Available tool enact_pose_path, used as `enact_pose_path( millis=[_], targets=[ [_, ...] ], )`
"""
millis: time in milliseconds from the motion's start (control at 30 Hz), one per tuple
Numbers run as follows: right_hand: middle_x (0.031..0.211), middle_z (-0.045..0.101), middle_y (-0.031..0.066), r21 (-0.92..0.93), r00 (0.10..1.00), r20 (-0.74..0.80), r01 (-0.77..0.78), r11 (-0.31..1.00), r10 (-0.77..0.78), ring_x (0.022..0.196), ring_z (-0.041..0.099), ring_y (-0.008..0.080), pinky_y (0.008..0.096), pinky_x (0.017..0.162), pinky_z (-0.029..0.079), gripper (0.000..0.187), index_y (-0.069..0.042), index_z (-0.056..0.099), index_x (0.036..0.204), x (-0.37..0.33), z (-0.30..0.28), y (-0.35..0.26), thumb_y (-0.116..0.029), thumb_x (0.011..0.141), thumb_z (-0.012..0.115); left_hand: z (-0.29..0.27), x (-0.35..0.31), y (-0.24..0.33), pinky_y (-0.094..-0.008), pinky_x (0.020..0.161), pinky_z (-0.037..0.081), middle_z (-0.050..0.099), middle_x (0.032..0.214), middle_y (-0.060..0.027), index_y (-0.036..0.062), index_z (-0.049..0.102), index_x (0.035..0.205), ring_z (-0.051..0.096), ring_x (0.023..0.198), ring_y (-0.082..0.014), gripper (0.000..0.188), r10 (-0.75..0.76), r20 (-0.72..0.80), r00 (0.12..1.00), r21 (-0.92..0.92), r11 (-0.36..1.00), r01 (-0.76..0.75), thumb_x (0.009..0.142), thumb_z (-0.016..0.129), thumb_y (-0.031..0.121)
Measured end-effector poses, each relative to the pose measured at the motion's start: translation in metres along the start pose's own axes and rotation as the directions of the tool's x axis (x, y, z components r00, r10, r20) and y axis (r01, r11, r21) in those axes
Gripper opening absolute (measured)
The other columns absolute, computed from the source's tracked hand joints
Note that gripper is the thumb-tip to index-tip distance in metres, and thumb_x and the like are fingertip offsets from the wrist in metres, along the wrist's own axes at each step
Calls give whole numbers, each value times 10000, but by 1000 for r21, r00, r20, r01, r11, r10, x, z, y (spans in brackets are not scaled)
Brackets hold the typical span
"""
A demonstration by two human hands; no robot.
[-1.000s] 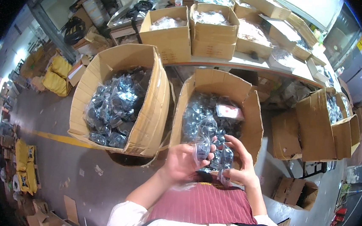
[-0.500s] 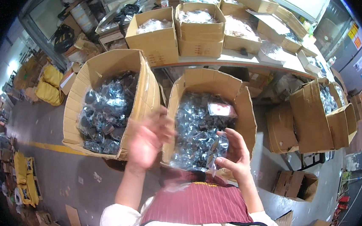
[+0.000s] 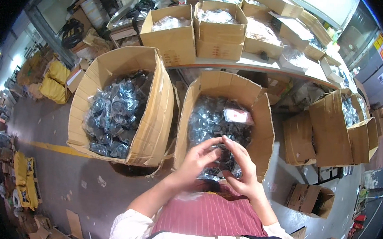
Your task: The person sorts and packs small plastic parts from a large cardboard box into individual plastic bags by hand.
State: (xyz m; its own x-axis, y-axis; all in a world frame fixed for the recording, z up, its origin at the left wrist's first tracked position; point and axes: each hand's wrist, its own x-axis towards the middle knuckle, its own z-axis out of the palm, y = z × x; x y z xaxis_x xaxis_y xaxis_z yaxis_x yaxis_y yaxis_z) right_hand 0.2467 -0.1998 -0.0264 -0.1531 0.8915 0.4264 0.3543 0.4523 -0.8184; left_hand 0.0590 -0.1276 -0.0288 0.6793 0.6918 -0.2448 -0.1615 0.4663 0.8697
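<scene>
Both hands are over the middle open cardboard box (image 3: 263, 125), which is filled with small dark parts in clear plastic bags (image 3: 205, 120). My left hand (image 3: 197, 162) comes in from the left, fingers bent and closed toward the right hand. My right hand (image 3: 245, 173) curves in opposite it, the fingertips nearly meeting. A bagged dark part (image 3: 228, 160) shows between the hands, and both appear to grip it; the fingers partly cover it. Just beyond the hands, a bag with a white and red card (image 3: 238, 116) lies on the pile.
A second cardboard box (image 3: 158, 117) with similar bagged parts stands on the left. Behind is a table (image 3: 258, 66) carrying several filled boxes. More cartons (image 3: 330, 128) stand at the right, a small open carton (image 3: 309, 199) on the floor, and yellow sacks (image 3: 55, 82) far left.
My left hand has moved right from between the two boxes to meet my right hand over the middle box. The right hand has shifted slightly. The view has tilted a little.
</scene>
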Motion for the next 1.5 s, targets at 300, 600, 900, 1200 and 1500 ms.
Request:
enact_pose_path(
  millis=[300,600,900,1200,1500],
  targets=[
    [1591,337,243,287,994,-6,-99,953,105,1501,308,364,434,1212,250,808,9,419,1491,-3,-3,6,-23,697,563,-8,1,-1,-347,897,575,708,1139,-69,63,626,1301,690,1032,-157,300,-77,-47,996,-251,966,63,1029,565,176],
    [1478,470,179,294,927,-158,-284,913,339,1409,425,278,394,1149,351,657,-21,453,1451,-10,0,16,-154,883,756,-22,3,-13,-385,926,569,701,1165,-84,73,618,1285,688,1057,-203,299,-61,-140,988,-477,879,-13,1053,513,230],
    [1217,629,69,678,823,54,-446,584,565,1094,611,140,306,939,513,499,-15,491,1399,-17,10,11,-127,958,695,-27,0,-12,-388,1007,531,645,1264,-104,69,569,1339,631,1160,-214,333,-48,-210,977,-546,834,-76,1045,524,217],
    [1095,680,88,749,790,37,-427,507,612,989,680,181,306,807,564,427,-4,528,1345,-9,17,17,-105,957,674,-12,-16,0,-384,986,540,539,1363,-142,74,392,1455,603,1185,-231,600,160,-162,974,-91,980,-176,918,657,24],
    [1015,718,160,750,873,118,-391,533,473,852,720,224,375,801,590,406,25,564,1319,23,31,42,-139,956,641,-98,-39,52,-337,723,546,659,1302,-136,0,360,1508,664,968,-221,596,395,-68,916,-976,166,-144,1010,596,226]
  ],
)
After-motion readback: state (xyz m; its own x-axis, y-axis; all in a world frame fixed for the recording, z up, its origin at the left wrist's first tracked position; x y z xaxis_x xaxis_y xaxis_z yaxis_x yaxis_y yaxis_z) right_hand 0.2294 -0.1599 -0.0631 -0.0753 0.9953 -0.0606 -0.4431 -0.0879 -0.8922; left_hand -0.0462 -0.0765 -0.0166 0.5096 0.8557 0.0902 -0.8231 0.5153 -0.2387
